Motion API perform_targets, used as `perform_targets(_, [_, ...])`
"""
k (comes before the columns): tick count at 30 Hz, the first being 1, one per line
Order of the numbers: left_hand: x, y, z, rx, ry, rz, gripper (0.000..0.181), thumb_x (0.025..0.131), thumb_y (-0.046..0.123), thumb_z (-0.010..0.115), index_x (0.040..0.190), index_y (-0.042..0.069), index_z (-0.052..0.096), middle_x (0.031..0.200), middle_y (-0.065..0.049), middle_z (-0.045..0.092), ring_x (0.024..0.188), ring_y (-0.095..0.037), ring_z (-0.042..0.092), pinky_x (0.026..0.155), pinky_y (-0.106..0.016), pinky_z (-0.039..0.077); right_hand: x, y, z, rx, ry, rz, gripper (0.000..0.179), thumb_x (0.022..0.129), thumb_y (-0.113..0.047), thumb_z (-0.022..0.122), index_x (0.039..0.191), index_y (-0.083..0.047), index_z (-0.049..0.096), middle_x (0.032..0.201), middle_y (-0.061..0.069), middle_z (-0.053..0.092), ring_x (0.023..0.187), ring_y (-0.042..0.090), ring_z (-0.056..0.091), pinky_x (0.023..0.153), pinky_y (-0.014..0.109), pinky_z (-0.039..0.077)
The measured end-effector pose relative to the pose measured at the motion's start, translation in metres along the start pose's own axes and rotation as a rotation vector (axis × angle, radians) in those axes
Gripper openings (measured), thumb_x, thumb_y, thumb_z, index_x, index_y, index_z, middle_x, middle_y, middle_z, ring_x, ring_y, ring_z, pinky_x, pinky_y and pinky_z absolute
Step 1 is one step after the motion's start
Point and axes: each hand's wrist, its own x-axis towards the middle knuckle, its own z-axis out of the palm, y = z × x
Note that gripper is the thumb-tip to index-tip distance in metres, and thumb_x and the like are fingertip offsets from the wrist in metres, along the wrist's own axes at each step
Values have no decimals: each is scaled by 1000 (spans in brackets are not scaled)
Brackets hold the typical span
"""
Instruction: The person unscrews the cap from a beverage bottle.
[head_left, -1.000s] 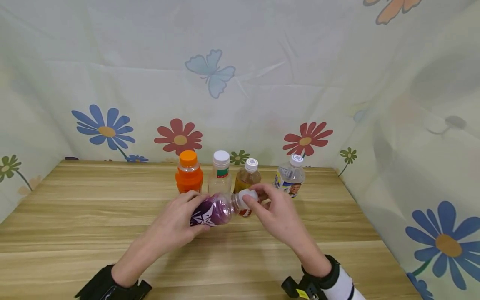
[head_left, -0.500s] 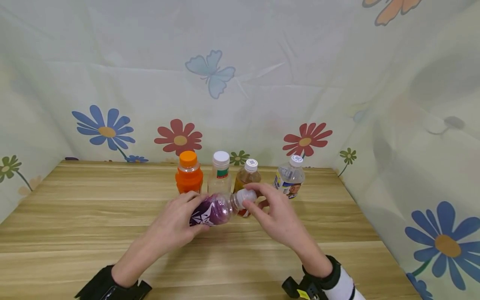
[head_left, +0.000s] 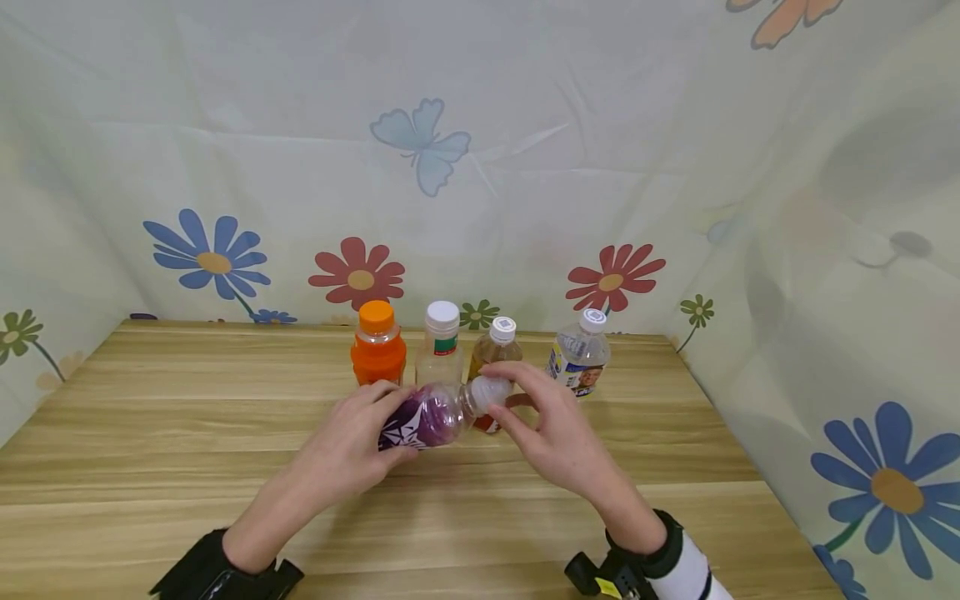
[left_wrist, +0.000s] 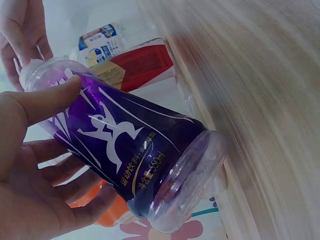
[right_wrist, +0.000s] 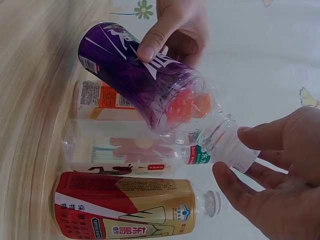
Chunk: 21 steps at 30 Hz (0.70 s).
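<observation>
My left hand [head_left: 356,437] grips a clear plastic bottle [left_wrist: 125,132] with a purple label, thumb on one side and fingers round the other. The bottle is tilted, its neck pointing up and right in the head view. At that neck, my right hand [head_left: 555,425] pinches the white translucent cap [right_wrist: 240,150] between thumb and fingers. The cap sits at the bottle's mouth, with neck threads showing just below it in the right wrist view. Close behind stands a gold and red bottle [right_wrist: 130,205], partly hidden by the right hand in the head view.
An orange-capped bottle [head_left: 378,354] and a clear white-capped bottle [head_left: 442,342] stand behind the held bottle. Another clear bottle [head_left: 581,354] with a blue and yellow label stands farther right. A flowered cloth [head_left: 525,200] hangs behind the wooden table [head_left: 187,400].
My right fingers and thumb have shifted round the cap, the index finger moving slightly up and left. The left hand and the bottle stay almost in place.
</observation>
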Motion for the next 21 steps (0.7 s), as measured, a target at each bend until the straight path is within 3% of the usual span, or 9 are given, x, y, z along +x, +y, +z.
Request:
perform_targets(10, [0,2,0,5,-2,-18,67,77,23,93,134,2,65,124,-9,65,111,-28,61,99,-49,52,0,2,-1,22,19,-7,47,91,-1,77,135,-6,61,132,7,63,112,20,61,81,39,61])
perform_targets(15, [0,3,0,18,0,-18,67,77,23,93,134,2,65,124,-10,64,112,-28,61,99,-50,51,0,2,-1,53,35,133,48,94,-15,77,138,-4,59,133,9,62,114,22,63,82,32,60])
perform_targets(21, [-1,3,1,34,0,-15,68,77,24,93,135,2,65,126,-11,64,113,-29,60,100,-51,50,0,2,-2,0,31,285,43,105,-38,60,132,-4,61,119,8,67,106,22,65,82,34,58])
